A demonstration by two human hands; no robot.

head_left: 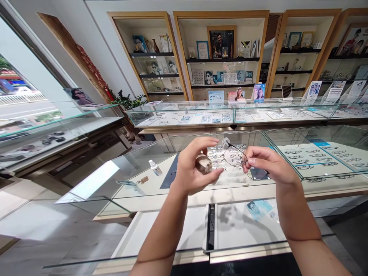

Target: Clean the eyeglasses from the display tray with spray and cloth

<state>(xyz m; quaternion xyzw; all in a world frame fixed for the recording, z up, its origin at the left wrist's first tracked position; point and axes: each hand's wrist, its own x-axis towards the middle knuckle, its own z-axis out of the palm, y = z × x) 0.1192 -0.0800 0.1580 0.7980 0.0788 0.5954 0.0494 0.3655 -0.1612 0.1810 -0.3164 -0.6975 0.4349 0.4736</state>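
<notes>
In my right hand is a pair of eyeglasses with a thin dark frame, pinched between thumb and fingers. One of its temples reaches left towards my other hand, and a small greyish-white piece sits at that end. My left hand curls around a crumpled beige bundle that looks like cloth. Its thumb and index finger stand apart, with the temple's end just beyond them. Both hands are above the glass counter, and they partly hide rows of eyeglasses in it.
A small white bottle and a brown tag-like object are to the left. Pull-out drawers extend below the counter's front edge. More eyeglasses lie in the display case at right. A plant and shelves stand behind.
</notes>
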